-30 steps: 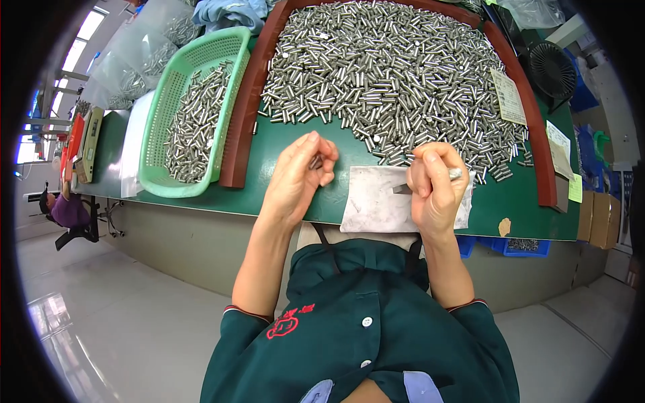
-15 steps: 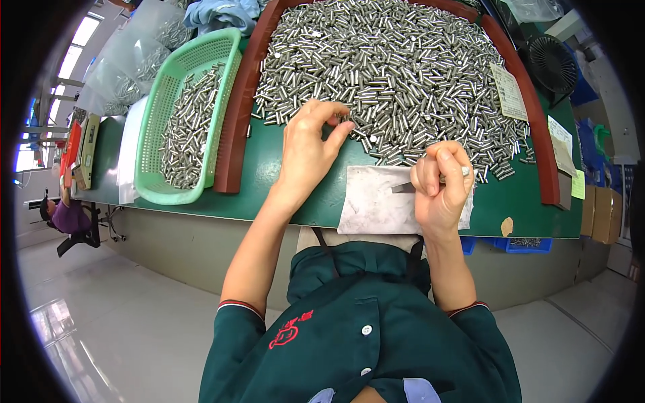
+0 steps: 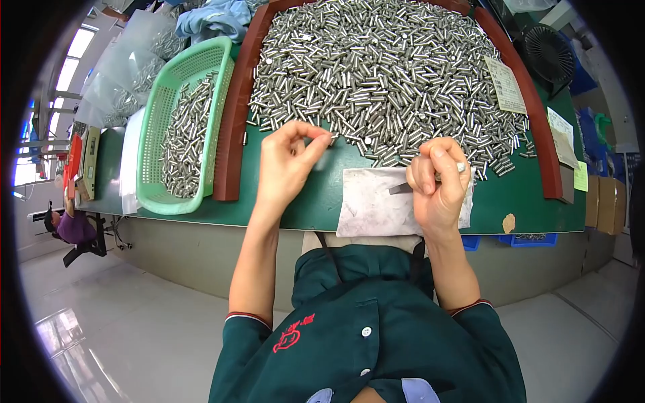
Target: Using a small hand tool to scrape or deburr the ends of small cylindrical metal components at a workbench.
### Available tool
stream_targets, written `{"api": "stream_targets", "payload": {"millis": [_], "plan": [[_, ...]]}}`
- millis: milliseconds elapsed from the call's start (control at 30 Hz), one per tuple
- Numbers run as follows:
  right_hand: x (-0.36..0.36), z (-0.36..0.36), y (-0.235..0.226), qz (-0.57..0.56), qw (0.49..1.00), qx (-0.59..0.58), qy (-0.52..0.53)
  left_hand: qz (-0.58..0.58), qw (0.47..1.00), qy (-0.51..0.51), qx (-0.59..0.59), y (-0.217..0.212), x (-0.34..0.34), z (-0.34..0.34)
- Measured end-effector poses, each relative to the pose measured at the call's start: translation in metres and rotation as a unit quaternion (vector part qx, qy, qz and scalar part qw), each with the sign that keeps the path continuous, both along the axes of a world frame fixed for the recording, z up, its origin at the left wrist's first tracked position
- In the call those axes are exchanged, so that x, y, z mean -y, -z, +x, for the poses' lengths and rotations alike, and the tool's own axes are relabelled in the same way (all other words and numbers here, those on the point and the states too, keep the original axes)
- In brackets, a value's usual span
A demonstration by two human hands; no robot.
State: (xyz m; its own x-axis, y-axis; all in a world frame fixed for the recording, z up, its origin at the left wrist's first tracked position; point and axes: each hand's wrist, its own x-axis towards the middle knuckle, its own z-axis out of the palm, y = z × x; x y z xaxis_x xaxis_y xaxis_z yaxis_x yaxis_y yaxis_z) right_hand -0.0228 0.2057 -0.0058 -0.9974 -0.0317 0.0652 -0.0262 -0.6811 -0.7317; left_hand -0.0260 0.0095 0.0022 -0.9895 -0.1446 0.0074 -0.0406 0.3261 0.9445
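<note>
A broad heap of short shiny metal pins [image 3: 383, 74] covers the green table. At its near left edge, my left hand [image 3: 285, 164] is closed in a pinch, thumb and forefinger together on one metal pin [image 3: 334, 137], mostly hidden. My right hand [image 3: 440, 178] is closed in a fist around a tool with a flat grey metal end [image 3: 401, 189], its handle hidden by the fingers. That fist is over a smudged white cloth [image 3: 369, 208] at the table's front. Left of the heap, a green plastic basket [image 3: 149, 144] holds more pins.
Dark red rails [image 3: 232, 144] border the heap on the left and right. A black fan [image 3: 549, 57] stands at the far right. Clear bags [image 3: 127, 64] and a blue cloth [image 3: 215, 20] are at the far left. A person [image 3: 77, 227] sits beyond the table's left end.
My left hand has moved left and slightly nearer, away from the heap, still pinching. My right hand has stayed closed on the tool in nearly the same place.
</note>
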Motion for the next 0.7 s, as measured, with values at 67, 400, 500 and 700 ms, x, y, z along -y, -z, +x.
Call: {"api": "stream_targets", "payload": {"millis": [67, 400, 500, 700], "plan": [[-0.001, 0.001, 0.002, -0.007, 1.000, -0.005, -0.006, 0.254, 0.964, 0.005, 0.079, -0.001, 0.007, 0.005], [-0.001, 0.000, 0.000, -0.010, 1.000, 0.005, -0.011, 0.447, 0.892, 0.001, 0.066, 0.021, 0.016, 0.017], [-0.001, 0.002, 0.002, -0.007, 1.000, 0.010, -0.009, 0.447, 0.892, 0.004, 0.069, 0.017, 0.015, 0.019], [0.001, 0.001, -0.001, -0.003, 1.000, 0.000, -0.014, 0.416, 0.907, 0.021, 0.062, 0.017, 0.015, 0.022]]}}
